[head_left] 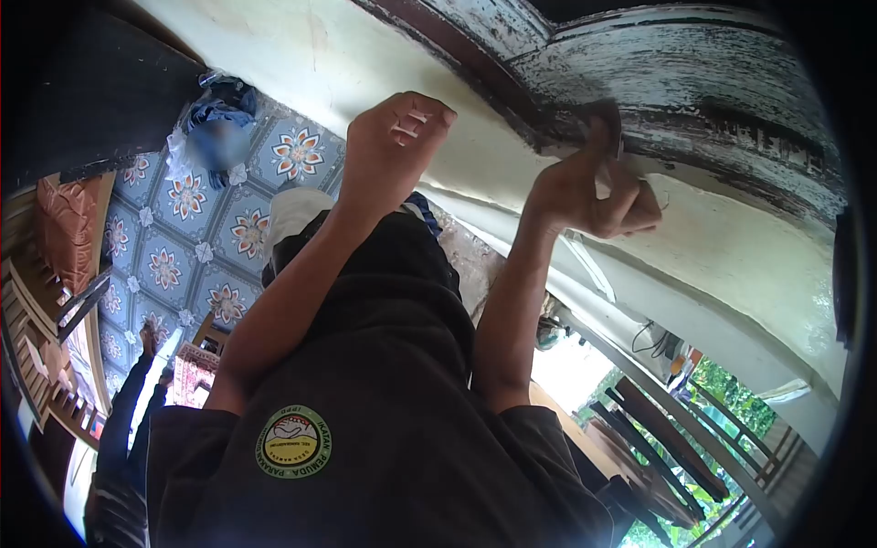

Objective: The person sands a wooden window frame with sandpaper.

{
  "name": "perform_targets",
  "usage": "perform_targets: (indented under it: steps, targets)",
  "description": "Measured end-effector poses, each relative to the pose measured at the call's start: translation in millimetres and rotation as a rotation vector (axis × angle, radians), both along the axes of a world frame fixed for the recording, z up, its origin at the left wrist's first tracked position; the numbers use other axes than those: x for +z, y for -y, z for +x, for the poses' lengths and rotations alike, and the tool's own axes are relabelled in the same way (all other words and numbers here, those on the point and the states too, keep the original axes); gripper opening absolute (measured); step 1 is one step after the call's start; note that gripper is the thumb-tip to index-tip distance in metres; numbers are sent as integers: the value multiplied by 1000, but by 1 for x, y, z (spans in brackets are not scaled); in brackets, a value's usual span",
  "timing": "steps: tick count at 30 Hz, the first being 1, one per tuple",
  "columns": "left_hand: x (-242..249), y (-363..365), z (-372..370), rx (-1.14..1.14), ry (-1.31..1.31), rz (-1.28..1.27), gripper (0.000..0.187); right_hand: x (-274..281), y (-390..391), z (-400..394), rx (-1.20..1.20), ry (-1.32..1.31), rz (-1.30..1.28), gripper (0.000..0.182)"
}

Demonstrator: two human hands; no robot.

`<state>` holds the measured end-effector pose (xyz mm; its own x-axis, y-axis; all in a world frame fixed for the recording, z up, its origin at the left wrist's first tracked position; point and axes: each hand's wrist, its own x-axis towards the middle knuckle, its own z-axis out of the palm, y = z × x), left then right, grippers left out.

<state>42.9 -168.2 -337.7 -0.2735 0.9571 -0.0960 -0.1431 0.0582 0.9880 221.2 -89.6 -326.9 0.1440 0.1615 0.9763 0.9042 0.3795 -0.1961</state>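
Note:
My right hand is raised at the right, its fingers pinching a small dark brown flat piece, which looks like folded sandpaper. That piece is against the lower edge of a wooden frame whose white paint is worn and streaked with dark wood. My left hand is held up in front of the pale wall, apart from the frame. Its fingers are curled in, with whitish marks on them, and I see nothing held there.
Blue flower-patterned floor tiles lie to the left, with a bundle of blue cloth by the wall. Wooden chairs and another person's legs are at the lower left. Dark wooden slats stand at the lower right.

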Motion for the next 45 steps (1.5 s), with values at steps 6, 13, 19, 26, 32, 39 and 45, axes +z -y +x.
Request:
perform_targets:
  steps: [6,13,19,26,32,39,45]
  targets:
    - [5,-17,2,-36,-26,17,16,-6,18,-28,-268,123,-148,34]
    - [6,-15,13,-153,-85,56,19,-39,28,-19,-229,-106,-219,33]
    - [1,-24,2,-192,-64,38,16,1,18,-28,-136,-201,-52,34]
    - [4,-33,3,-243,-123,71,13,-2,23,-33,-186,-263,-165,36]
    - [4,-31,10,-264,-84,21,16,-39,33,-44,-236,-351,-344,36]
    - [-1,-27,5,-246,-140,30,20,-35,31,-51,-265,-324,-338,31]
    - [-3,-32,5,-202,-118,78,20,-26,25,-46,-216,-415,-320,30]
